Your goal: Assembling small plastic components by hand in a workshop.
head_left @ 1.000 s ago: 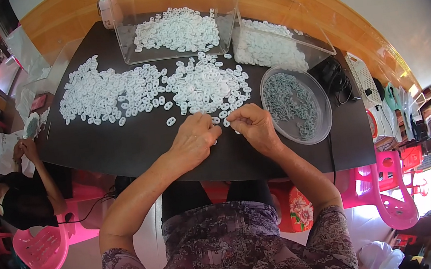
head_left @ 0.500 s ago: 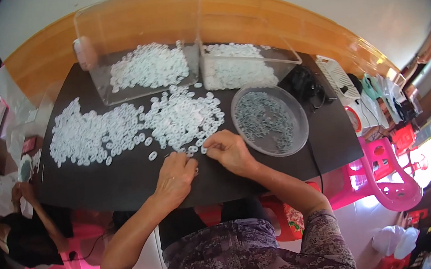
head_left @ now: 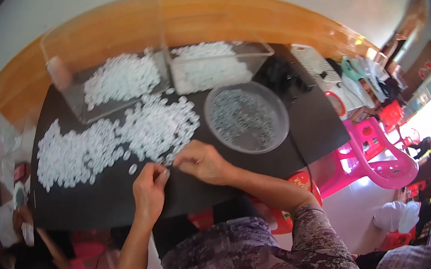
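Small white oval pieces lie on the dark table in two joined piles, a left pile (head_left: 75, 154) and a right pile (head_left: 160, 122). My left hand (head_left: 149, 192) is closed in a pinch just below the right pile, with a bit of a white oval piece (head_left: 167, 171) showing at its fingertips. Close beside it, my right hand (head_left: 204, 163) has its fingers curled together at the pile's lower edge; what they hold, if anything, is hidden. To the right of the pile stands a round clear tub (head_left: 282, 126) of small grey metal pieces (head_left: 240, 118).
Behind the piles, two clear bins hold more white pieces: a left bin (head_left: 69, 106) and a right bin (head_left: 259, 54). A black object (head_left: 278, 75) sits by the tub. Pink plastic chairs (head_left: 377, 157) stand at the right. Another person's arm (head_left: 51, 246) is at the left.
The whole view has swung, so the table sits farther left in it. My left hand has turned more upright, its fingers pinched together. My right hand stays curled near the pile's edge.
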A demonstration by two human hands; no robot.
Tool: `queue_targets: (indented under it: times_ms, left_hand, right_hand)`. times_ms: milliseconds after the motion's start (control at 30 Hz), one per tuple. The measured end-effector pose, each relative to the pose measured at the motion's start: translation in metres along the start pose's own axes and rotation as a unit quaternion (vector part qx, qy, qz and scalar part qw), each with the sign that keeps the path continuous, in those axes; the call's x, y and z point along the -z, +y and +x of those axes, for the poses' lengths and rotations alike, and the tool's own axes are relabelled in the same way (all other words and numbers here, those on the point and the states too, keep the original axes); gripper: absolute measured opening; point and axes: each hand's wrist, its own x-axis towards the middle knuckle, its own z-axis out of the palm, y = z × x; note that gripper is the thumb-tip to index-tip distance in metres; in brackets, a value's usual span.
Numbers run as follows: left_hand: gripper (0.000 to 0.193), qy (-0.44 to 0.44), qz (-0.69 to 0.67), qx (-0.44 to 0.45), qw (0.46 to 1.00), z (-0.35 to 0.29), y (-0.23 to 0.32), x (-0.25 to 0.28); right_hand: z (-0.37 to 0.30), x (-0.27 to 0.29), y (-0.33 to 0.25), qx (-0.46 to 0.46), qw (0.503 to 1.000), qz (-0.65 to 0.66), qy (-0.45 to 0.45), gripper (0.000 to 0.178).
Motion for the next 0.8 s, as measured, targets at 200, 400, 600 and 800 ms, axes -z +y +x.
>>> queue_targets:
  times_ms: [200, 400, 600, 800]
  left_hand:
    - [0.012, 0.010, -0.295, 0.121, 0.948, 0.001, 0.005, -0.004]
    - [0.009, 0.001, -0.364, 0.113, 0.925, -0.008, -0.004, 0.001]
    - [0.009, -0.002, -0.333, 0.116, 0.936, -0.011, -0.010, 0.001]
    - [0.005, 0.024, -0.326, 0.094, 0.940, -0.011, -0.014, -0.003]
  right_hand:
    - [0.002, -0.004, -0.012, -0.119, 0.986, 0.111, -0.024, 0.015]
    - [0.006, -0.020, -0.019, -0.150, 0.976, 0.151, -0.053, 0.015]
    - [0.006, -0.023, -0.025, -0.150, 0.978, 0.137, -0.041, 0.018]
    - [0.008, -0.024, -0.023, -0.142, 0.979, 0.143, -0.028, 0.018]
